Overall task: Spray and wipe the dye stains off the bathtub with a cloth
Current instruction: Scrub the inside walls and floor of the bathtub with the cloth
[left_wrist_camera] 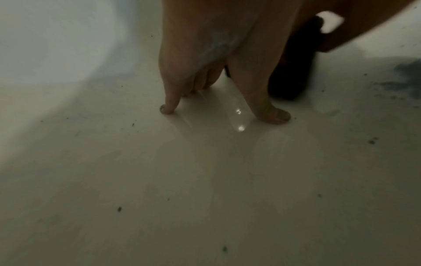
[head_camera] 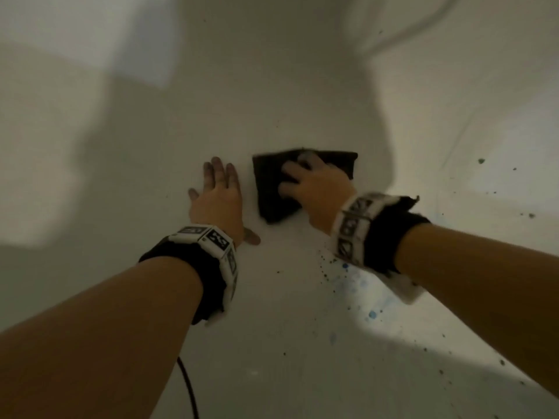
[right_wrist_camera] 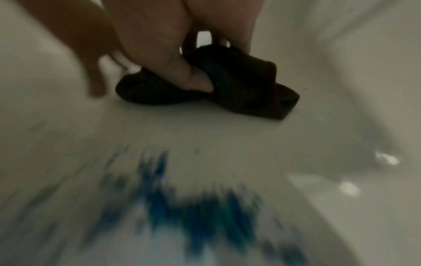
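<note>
A dark folded cloth (head_camera: pixel 272 189) lies on the white bathtub floor (head_camera: pixel 272 86). My right hand (head_camera: pixel 314 182) sits on top of it; in the right wrist view the thumb (right_wrist_camera: pixel 193 77) digs into a fold of the cloth (right_wrist_camera: pixel 246 84) while the fingers arch over it. My left hand (head_camera: pixel 220 189) rests just left of the cloth, fingers spread straight on the tub floor, holding nothing. In the left wrist view its fingertips (left_wrist_camera: pixel 167 109) touch the wet surface. Blue dye stains (head_camera: pixel 348 282) and dark specks lie nearer to me than the cloth, below the right wrist; they look blurred in the right wrist view (right_wrist_camera: pixel 196 212).
Tub walls curve up on the left and on the right (head_camera: pixel 484 116), the right one spotted with dark specks. A thin black cable (head_camera: pixel 187 385) hangs under my left forearm. A blue smear (left_wrist_camera: pixel 407 77) shows at the right of the left wrist view.
</note>
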`<state>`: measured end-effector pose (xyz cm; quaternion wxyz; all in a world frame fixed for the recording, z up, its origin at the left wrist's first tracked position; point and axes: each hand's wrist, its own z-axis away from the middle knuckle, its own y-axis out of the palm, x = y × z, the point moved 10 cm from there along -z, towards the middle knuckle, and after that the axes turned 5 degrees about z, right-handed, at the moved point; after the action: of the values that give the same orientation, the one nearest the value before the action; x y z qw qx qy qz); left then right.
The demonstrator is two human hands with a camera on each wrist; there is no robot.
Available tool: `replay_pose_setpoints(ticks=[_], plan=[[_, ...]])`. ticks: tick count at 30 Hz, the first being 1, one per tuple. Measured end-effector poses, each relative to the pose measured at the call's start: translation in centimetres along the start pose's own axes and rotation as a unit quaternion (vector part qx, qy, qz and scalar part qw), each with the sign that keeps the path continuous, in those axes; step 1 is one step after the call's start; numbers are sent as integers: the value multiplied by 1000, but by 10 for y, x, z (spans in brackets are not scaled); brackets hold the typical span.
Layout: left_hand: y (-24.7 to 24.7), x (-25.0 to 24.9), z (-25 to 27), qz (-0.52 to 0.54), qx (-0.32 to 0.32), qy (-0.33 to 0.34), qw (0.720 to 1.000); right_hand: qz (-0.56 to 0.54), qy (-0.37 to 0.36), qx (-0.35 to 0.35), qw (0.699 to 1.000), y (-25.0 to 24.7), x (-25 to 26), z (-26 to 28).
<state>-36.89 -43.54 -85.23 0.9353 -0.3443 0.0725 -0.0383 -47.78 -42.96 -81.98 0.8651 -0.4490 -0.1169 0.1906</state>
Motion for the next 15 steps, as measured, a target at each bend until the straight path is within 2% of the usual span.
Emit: replay_pose_setpoints(ticks=[3, 5, 6, 7, 9, 11, 12, 13, 15], plan=[[1, 2, 0, -4, -2, 3, 1000, 73, -105, 92, 988, 44, 20, 46], [1, 1, 0, -3, -2, 2, 1000, 81, -111, 152, 979, 57, 9, 70], [0, 1, 0, -1, -3, 2, 1000, 57, -91, 147, 983, 52, 0, 75], [0, 1, 1, 3, -3, 0, 1000, 2, -48, 112, 992, 39, -14, 76], [1, 0, 0, 7, -3, -2, 1000, -113, 61, -27, 991, 0, -53, 75], [1, 0, -1, 8, -7, -4, 1000, -183, 115, -193, 957, -44, -80, 72], [1, 1, 0, 9, -6, -6, 1000, -199, 119, -233, 944, -56, -85, 66], [0, 1, 0, 10, -6, -7, 1000, -206, 122, -236, 942, -60, -86, 57], [0, 1, 1, 7, -6, -8, 1000, -230, 147, -148, 951, -45, -85, 34]])
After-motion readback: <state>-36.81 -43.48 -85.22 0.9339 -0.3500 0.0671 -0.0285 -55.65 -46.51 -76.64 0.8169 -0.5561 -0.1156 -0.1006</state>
